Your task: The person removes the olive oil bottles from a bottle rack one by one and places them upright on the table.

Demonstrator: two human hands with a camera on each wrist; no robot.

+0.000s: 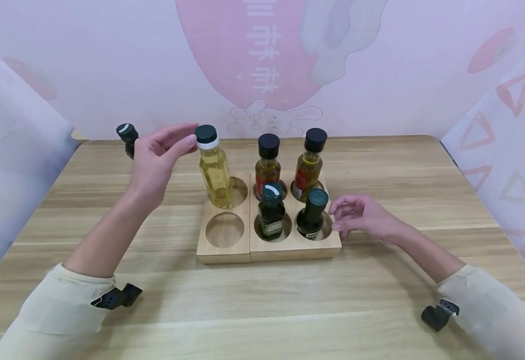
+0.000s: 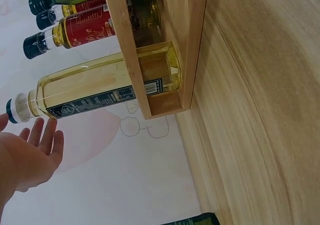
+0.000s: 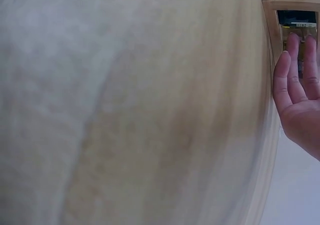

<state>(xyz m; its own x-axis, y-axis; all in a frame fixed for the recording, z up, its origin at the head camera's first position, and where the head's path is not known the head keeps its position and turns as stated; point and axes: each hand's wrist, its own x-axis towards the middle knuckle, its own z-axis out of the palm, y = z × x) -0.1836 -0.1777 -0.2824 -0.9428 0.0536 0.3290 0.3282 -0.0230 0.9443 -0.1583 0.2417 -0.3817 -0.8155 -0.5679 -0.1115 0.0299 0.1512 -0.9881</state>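
Note:
A tall clear bottle of pale yellow oil (image 1: 215, 175) with a dark green cap stands in the back left hole of a wooden bottle rack (image 1: 223, 253). My left hand (image 1: 156, 160) is beside its neck. In the left wrist view the thumb tip is right at the cap (image 2: 12, 111), while the other fingers (image 2: 46, 137) extend loosely below the neck. At the rack's right side is my right hand (image 1: 363, 219), fingers loosely bent in the head view. The right wrist view shows its fingertips (image 3: 294, 42) against the rack's side opening.
The rack also bears two black-capped, red-labelled bottles (image 1: 305, 175) behind and two dark green bottles (image 1: 271, 217) in front. Another dark-capped bottle (image 1: 127, 133) stands behind my left hand, mostly hidden. A printed backdrop (image 1: 154, 75) rises behind the table (image 1: 267, 310).

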